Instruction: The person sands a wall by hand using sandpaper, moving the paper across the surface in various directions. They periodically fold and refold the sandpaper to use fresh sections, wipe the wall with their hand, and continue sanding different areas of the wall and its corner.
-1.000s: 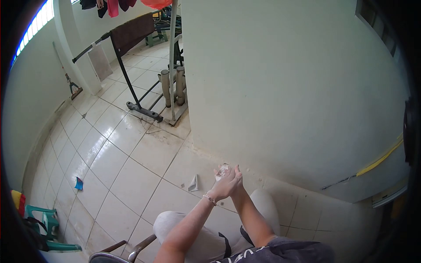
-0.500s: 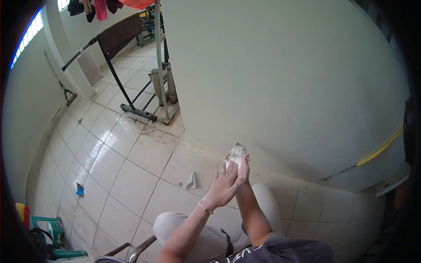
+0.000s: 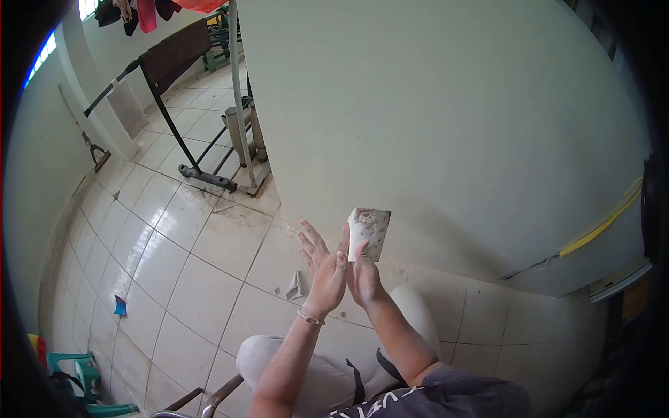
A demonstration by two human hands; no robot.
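Note:
My right hand (image 3: 364,279) grips a white, brown-speckled piece (image 3: 369,233) shaped like a tapered cup or block, with the thumb across its near face. The piece stands up in front of the pale wall. Beside it on the left, my left hand (image 3: 325,275) has its fingers spread and raised, a beaded bracelet at the wrist. Its edge is close to the right hand and the left side of the piece; whether they touch is hard to tell. A small grey-white folded scrap (image 3: 295,285) lies on the floor behind my left hand.
A pale wall (image 3: 432,125) rises ahead and to the right. On the tiled floor (image 3: 202,299) lies a blue scrap (image 3: 120,305). A black metal frame (image 3: 171,118) with a dark cloth stands at the upper left. Green stools (image 3: 85,373) are at the lower left, near a chair armrest (image 3: 223,396).
My left hand has come off the face of the piece and moved left, fingers spreading. The piece has been raised and turned, showing more of its surface. The view has shifted slightly.

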